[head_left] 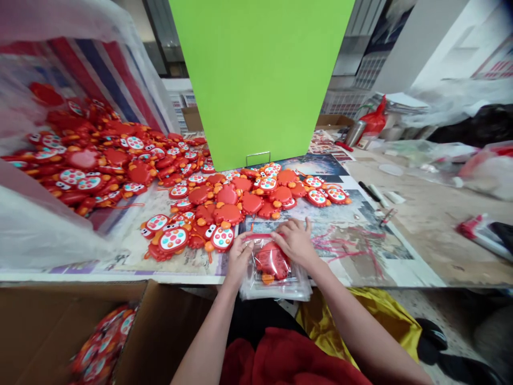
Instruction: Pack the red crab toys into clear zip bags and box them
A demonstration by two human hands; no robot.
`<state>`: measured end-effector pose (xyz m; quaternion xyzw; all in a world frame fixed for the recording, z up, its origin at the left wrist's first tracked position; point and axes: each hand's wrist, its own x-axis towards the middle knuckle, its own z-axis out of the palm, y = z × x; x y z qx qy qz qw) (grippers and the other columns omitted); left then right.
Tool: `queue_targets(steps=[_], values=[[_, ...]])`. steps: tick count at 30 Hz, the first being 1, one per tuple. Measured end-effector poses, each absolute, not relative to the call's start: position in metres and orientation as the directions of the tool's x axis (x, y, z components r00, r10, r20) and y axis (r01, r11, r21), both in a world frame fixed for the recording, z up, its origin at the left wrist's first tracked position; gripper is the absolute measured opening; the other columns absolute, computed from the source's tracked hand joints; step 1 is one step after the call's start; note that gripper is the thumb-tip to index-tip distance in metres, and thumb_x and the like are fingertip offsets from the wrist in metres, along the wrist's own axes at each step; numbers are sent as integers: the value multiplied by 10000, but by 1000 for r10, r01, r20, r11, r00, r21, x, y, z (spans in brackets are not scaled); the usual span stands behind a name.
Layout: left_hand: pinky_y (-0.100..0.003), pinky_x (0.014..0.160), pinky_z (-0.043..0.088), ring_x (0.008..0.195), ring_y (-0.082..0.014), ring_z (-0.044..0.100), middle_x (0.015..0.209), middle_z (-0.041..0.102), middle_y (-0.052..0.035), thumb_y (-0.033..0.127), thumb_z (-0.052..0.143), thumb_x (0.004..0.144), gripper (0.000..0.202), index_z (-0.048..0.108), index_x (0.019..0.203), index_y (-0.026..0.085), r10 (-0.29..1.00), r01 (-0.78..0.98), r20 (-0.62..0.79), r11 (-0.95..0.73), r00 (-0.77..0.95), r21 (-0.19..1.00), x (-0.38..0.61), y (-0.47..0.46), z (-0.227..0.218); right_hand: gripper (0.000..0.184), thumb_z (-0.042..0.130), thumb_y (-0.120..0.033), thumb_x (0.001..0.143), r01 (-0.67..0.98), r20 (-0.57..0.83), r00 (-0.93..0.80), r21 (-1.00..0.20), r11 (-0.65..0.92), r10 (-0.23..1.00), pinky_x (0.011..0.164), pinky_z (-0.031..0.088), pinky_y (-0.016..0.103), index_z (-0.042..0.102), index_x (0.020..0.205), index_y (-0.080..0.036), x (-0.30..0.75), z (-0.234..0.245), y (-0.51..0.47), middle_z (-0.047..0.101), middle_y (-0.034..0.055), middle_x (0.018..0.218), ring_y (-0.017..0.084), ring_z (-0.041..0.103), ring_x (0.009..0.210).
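Red plastic crab toy (pixel 271 261), one unit, lies inside the top clear bag of a stack of clear bags (pixel 276 289) at the table's (pixel 420 251) near edge. Left hand (pixel 239 258) grips the bag's left edge, fingers closed on the film. Right hand (pixel 295 241) rests on the bag's upper right, fingers curled over it. One loose heap of crab toys (pixel 240 200), too many to count, lies just beyond. One cardboard box (pixel 48 321) below left holds more.

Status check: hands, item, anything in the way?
Left hand and right hand both on bagged red toy. Atop clear bag stack. Loose toy pile just beyond.
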<state>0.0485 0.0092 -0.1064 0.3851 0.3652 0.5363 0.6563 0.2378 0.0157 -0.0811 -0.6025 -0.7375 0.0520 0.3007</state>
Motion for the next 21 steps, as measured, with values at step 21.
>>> queue_targets(steps=[21], values=[[-262, 786, 501, 818, -147, 672, 941, 722, -38, 367, 735, 766, 447, 585, 1158, 213, 999, -463, -40, 49, 28, 885, 44, 15, -118, 452, 306, -439, 1008, 719, 287, 4, -667, 197, 958, 1081, 195, 472, 581, 725, -220, 256, -115, 13, 669, 25, 796, 203, 598, 875]])
